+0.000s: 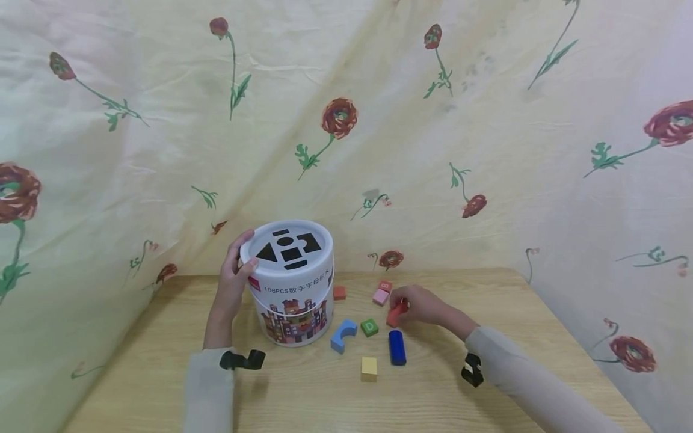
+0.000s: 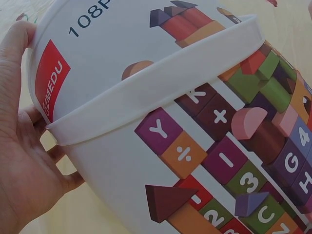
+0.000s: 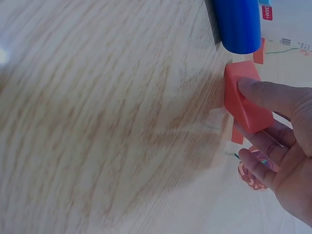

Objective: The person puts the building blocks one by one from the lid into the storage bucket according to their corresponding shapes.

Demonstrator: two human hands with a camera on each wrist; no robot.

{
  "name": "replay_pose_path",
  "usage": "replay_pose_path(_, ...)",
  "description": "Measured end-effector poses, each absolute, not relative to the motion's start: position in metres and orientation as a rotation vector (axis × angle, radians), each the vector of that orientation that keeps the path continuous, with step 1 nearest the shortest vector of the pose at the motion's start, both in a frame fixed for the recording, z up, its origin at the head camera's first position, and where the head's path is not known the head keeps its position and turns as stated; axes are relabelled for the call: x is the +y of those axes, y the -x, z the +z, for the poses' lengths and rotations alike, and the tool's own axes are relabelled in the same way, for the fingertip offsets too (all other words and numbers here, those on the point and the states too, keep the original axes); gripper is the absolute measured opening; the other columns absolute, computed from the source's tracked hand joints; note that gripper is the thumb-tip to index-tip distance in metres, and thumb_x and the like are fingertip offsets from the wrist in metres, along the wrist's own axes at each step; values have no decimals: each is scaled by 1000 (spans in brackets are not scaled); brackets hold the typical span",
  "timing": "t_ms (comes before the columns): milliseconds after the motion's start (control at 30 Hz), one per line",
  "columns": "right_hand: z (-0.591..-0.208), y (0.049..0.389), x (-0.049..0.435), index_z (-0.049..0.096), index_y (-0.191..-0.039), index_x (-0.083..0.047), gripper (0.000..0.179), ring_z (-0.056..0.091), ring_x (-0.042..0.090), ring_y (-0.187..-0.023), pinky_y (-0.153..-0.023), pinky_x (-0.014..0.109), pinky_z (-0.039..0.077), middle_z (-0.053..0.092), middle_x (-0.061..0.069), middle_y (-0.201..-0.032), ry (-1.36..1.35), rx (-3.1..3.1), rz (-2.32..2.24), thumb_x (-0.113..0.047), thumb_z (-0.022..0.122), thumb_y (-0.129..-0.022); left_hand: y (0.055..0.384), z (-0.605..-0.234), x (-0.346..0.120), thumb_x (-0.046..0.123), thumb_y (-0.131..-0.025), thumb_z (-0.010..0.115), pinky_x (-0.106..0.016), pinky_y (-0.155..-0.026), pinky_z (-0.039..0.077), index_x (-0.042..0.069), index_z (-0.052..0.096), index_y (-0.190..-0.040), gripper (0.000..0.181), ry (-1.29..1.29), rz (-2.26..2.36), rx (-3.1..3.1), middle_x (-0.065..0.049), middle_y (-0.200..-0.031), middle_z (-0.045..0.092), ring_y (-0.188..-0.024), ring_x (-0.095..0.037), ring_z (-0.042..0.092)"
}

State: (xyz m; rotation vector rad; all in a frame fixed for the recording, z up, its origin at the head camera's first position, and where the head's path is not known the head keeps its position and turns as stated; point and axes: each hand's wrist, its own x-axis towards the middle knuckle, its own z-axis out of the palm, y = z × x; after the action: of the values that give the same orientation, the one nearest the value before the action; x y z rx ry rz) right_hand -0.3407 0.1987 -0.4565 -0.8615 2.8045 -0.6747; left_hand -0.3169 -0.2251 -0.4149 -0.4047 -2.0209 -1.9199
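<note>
A white toy-block bucket (image 1: 295, 300) with a shape-cutout lid (image 1: 265, 264) stands on the table. My left hand (image 1: 235, 279) grips its left side near the rim, thumb in front; in the left wrist view the bucket's printed wall (image 2: 112, 180) fills most of the picture. My right hand (image 1: 425, 310) pinches a red block (image 3: 248, 102) with a slanted face, between thumb and fingers at the tabletop. Just in front of that hand lies a blue cylinder (image 1: 397, 347). To its left are a green letter block (image 1: 369, 327) and a light blue arch block (image 1: 342, 337).
Nearer the front sits a yellow block (image 1: 369, 369). Behind the green block lie a pink block (image 1: 381, 297) and a red letter block (image 1: 385, 285). Another red block (image 1: 339, 293) is beside the bucket. A flowered cloth (image 1: 379, 150) hangs behind the wooden table (image 1: 303, 397).
</note>
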Motion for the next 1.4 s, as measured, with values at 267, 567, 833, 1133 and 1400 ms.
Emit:
replay_pose_path(267, -454, 338, 200, 77, -108, -9, 24, 57, 10, -82, -74, 23, 50, 72, -1, -98, 907, 2795, -591, -13, 81, -84, 317, -414, -225, 24, -99, 50, -16, -92, 52, 26, 35, -158, 61, 408, -1917, -2019, -6, -156, 40, -131, -28, 47)
replay_pose_path(567, -451, 339, 199, 74, -97, -13, 15, 57, 11, -80, -73, 24, 50, 69, -4, -88, 898, 2814, -641, -9, 80, -84, 317, -413, -225, 22, -98, 50, -16, -93, 52, 28, 35, -157, 61, 407, -1919, -2022, -5, -155, 41, -134, -39, 43)
replay_pose_path(833, -427, 342, 194, 76, -104, -8, 20, 66, 13, -86, -78, 36, 59, 75, 1, -97, 1023, 2910, -759, -12, 80, -85, 316, -413, -225, 24, -99, 50, -17, -92, 52, 28, 35, -157, 61, 400, -1926, -2021, -5, -155, 42, -130, -30, 48)
replay_pose_path(1133, -376, 335, 178, 76, -108, -12, 24, 68, 17, -95, -85, 30, 57, 75, 2, -105, 1137, 2931, -872, -12, 82, -84, 316, -413, -225, 20, -98, 49, -16, -92, 52, 26, 35, -157, 61, 397, -1931, -2018, -5, -155, 41, -130, -29, 47)
replay_pose_path(1400, -316, 327, 154, 74, -111, -11, 29, 67, 22, -100, -89, 38, 57, 74, 1, -106, 1268, 2972, -995, -7, 82, -84, 316, -414, -226, 24, -98, 50, -16, -93, 52, 27, 35, -157, 61, 392, -1940, -2021, -4, -156, 40, -130, -26, 48)
